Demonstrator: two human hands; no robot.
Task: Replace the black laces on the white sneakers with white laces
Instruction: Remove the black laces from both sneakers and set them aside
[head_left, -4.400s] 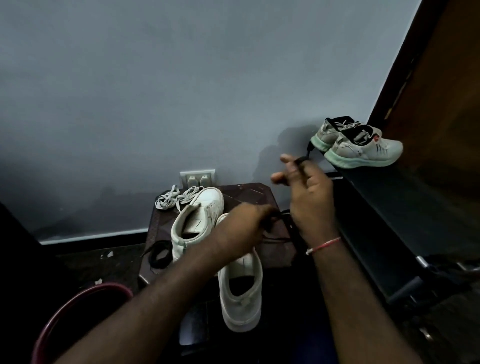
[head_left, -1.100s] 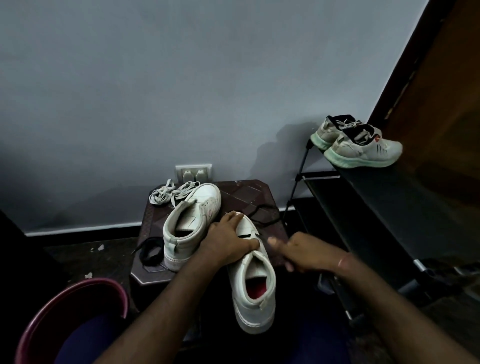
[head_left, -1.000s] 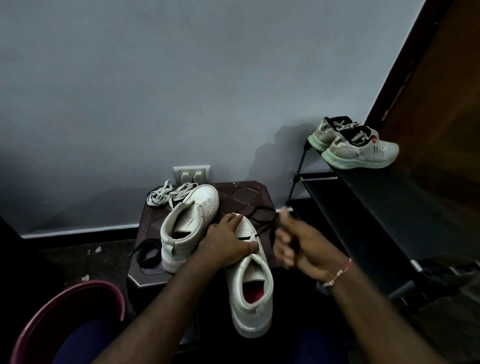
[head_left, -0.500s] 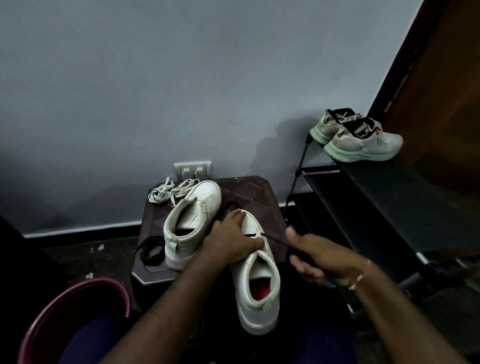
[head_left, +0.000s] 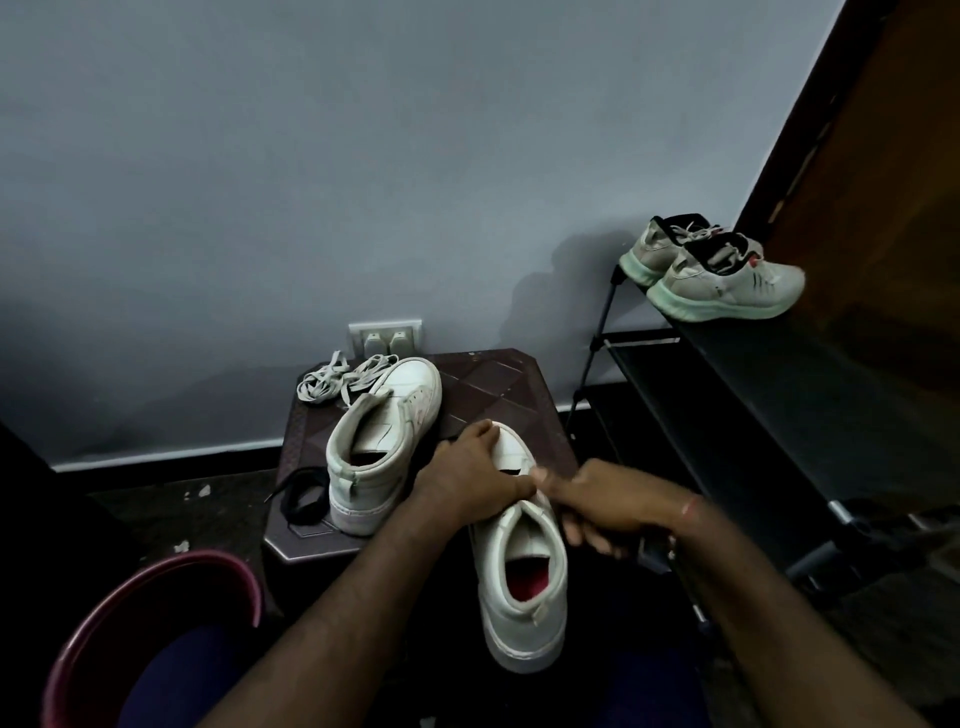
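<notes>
My left hand (head_left: 470, 480) is gripping the white leather sneaker (head_left: 519, 644) at the near edge of the brown plastic stool (head_left: 498, 384). My right hand (head_left: 608, 499) is curling by its last black lace (head_left: 511, 471), and I cannot tell if it holds it. The flat white laces (head_left: 337, 376) are waiting at the far-left corner.

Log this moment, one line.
left hand holds near white high-top sneaker | right hand at its black lace, grip unclear | loose white laces on dark brown table

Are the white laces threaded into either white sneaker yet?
No: the white laces lie in a loose bundle on the stool, beside the toe of the far sneaker, threaded through nothing.
</notes>
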